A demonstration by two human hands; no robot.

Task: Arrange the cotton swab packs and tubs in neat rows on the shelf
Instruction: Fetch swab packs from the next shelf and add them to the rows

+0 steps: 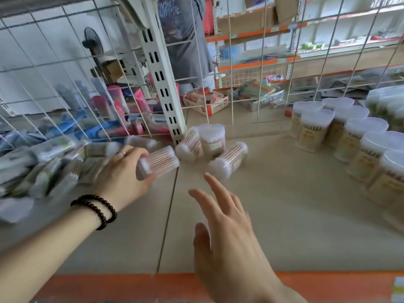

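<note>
Shelf (273, 215), beige board w/ orange front edge, holds everything. Right side: upright tubs (341, 136) already stand in tidy rows, lids up, touching each other. Far left: loose heap of flat swab packs (43, 167), blurred, no order yet. Centre, near the white upright post (166, 84): a few strays — one standing tub (213, 136) at the back, one tipped tub (190, 145) leaning beside it, one lying tub (227, 161) nearer & to the right.

Left hand (122, 173) grips a small tub (156, 162) on its side, fingers curled over the top, thumb under; the tub sits just right of the pack heap. Right hand (229, 228) holds nothing, fingers spread wide, tips just short of the lying tub, not touching.

Step in hand, prob.: gather the strays & add them to the right-side rows. To do it well: turn each tub lid-up before setting down, grip round the body not the lid (lid could pop), slide it flush vs. the last tub in a row so the line stays straight. Round tubs roll — right hand should close over the lying one from above, not nudge it. Do the packs after.
</note>
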